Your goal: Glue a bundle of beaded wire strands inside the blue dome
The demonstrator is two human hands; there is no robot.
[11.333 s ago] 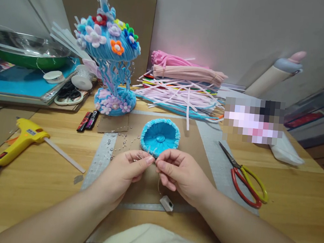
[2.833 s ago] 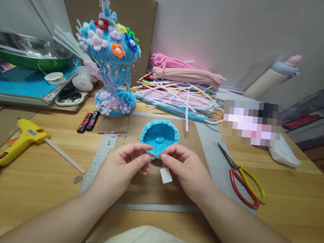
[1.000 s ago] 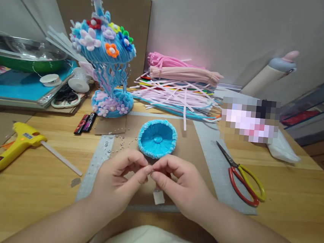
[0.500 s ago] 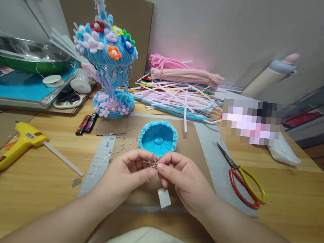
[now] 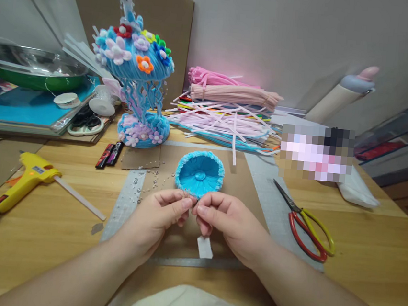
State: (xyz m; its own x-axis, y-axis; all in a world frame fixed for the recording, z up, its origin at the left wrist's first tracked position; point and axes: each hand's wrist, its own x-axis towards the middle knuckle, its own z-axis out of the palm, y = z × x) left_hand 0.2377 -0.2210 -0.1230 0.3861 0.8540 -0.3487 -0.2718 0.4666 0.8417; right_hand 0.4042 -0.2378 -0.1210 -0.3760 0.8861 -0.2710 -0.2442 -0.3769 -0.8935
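Note:
Close together above the cardboard mat, both my hands are closed in a pinch. My left hand (image 5: 170, 208) grips a small bunch of thin shiny strands (image 5: 187, 194), mostly covered by the fingers. The fingertips of my right hand (image 5: 219, 214) press together right beside it, at what seems to be one end of the bunch; the exact grip is hidden. A small white tag (image 5: 205, 247) is just below my right fingers, and I cannot tell whether it is attached. Just beyond the fingertips rests a blue bowl-shaped fuzzy piece (image 5: 202, 169), its hollow side showing.
A yellow glue gun (image 5: 29, 184) lies left, scissors (image 5: 305, 225) right. Small clear beads (image 5: 135, 187) are scattered on the cutting mat (image 5: 120, 222). Behind stand a flower-covered blue pipe-cleaner jellyfish (image 5: 133, 64) and piled pipe cleaners (image 5: 225, 112).
My left thumb has shifted up over the bunch, which now shows less. My right fingertips have moved slightly left. The white tag has shifted slightly left and up.

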